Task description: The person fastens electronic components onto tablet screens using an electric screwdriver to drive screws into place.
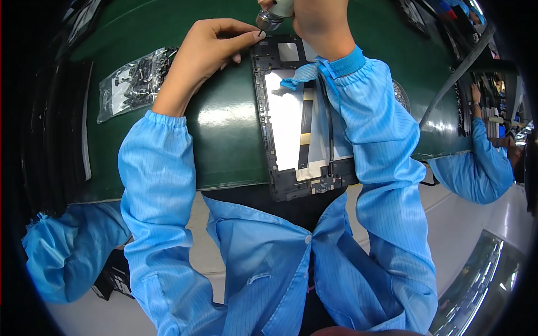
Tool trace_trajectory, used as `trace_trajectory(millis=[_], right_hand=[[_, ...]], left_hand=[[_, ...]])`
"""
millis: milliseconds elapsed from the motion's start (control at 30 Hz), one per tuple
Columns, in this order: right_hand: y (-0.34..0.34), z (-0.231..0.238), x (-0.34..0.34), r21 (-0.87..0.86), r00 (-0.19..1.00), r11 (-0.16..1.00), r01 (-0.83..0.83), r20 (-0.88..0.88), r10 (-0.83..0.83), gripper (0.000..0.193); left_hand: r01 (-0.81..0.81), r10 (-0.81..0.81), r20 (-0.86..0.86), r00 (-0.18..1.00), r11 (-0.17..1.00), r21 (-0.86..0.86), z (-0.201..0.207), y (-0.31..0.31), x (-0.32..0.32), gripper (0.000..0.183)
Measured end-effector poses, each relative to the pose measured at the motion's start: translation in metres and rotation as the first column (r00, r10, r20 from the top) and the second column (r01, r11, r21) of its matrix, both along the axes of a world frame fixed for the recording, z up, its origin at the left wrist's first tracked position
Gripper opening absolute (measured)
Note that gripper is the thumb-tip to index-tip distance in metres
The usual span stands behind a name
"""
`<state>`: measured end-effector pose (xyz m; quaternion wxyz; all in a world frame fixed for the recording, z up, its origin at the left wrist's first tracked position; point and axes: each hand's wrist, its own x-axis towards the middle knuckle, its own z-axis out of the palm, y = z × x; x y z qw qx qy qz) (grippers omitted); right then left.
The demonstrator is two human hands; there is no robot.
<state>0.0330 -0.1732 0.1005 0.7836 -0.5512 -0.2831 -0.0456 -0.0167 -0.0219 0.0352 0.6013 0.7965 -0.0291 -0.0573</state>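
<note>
Green tabletop (221, 159): bright, with a pale glare patch.
Silvery panel (283, 123): glaring near-white.
Blue sleeves (154, 151): clearly lit, softly shadowed folds.
Fisheye rim: black corners, bent edges, dim far left.

On table (224, 134): bag (131, 84) left — device (283, 123) right.

Left fingers (244, 41) and screwdriver (270, 20) at corner of black-framed panel (284, 124)

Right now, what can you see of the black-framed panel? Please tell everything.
The panel is flat and rectangular, its black frame plastic-looking, its middle silvery and glossy, with dark strips and small components. It lies on the green table, near end past the edge. The right sleeve hides part of its right side; a tool points near its far left corner, contact unclear.
</note>
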Motion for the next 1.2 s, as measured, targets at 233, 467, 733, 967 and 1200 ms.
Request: trace_trajectory(millis=[233, 467, 733, 967, 1200], right_hand=[[-0.004, -0.001, -0.005, -0.002, 1.000, 1.000, -0.005, 0.027, 0.005, 0.020], [-0.015, -0.010, -0.018, -0.049, 0.997, 0.996, -0.071, -0.012, 0.071, 0.026], [-0.017, -0.016, -0.022, -0.060, 0.993, 0.994, -0.091, -0.075, 0.087, 0.031], [-0.014, -0.021, -0.021, -0.046, 0.991, 0.991, -0.122, -0.064, 0.119, 0.030], [-0.013, -0.019, -0.023, -0.067, 0.993, 0.993, -0.101, -0.060, 0.097, 0.028]], left_hand=[[0.074, -0.067, 0.058, 0.996, 0.988, -0.135, -0.013, 0.002, 0.002, 0.027], [0.177, -0.207, -0.083, 0.975, 0.946, -0.270, -0.006, 0.003, -0.003, 0.026], [0.224, -0.242, -0.028, 0.970, 0.932, -0.285, -0.010, 0.004, 0.000, 0.025], [0.157, -0.179, -0.086, 0.980, 0.963, -0.220, -0.014, 0.008, 0.000, 0.026], [0.147, -0.162, -0.063, 0.985, 0.970, -0.192, -0.019, 0.008, 0.002, 0.028]])
